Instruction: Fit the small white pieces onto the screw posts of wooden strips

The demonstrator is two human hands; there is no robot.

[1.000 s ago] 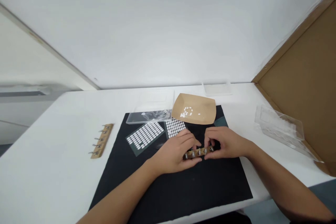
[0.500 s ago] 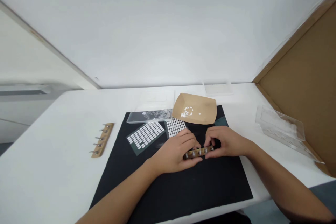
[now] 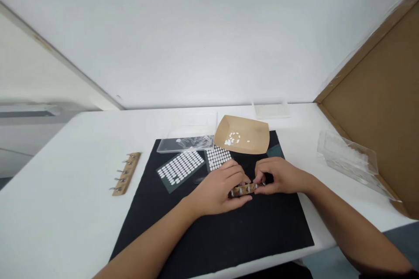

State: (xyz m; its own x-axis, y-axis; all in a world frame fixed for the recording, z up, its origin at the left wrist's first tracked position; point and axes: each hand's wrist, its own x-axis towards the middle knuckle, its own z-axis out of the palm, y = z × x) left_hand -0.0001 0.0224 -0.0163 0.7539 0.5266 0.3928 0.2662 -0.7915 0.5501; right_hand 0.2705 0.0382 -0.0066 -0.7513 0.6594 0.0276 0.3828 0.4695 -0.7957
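Two hands meet over the black mat (image 3: 229, 235): the left hand (image 3: 218, 189) and the right hand (image 3: 281, 176) pinch opposite ends of a small wooden strip with metal pegs (image 3: 245, 190), fingers curled tight around it. No lettering is readable on the dotted sheets (image 3: 180, 167) just behind.

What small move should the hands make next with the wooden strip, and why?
Probably reach the right hand to the white-dot sheet while the left hand steadies the wooden hook strip: both hands grip it on the black mat, and the dots lie just beyond.
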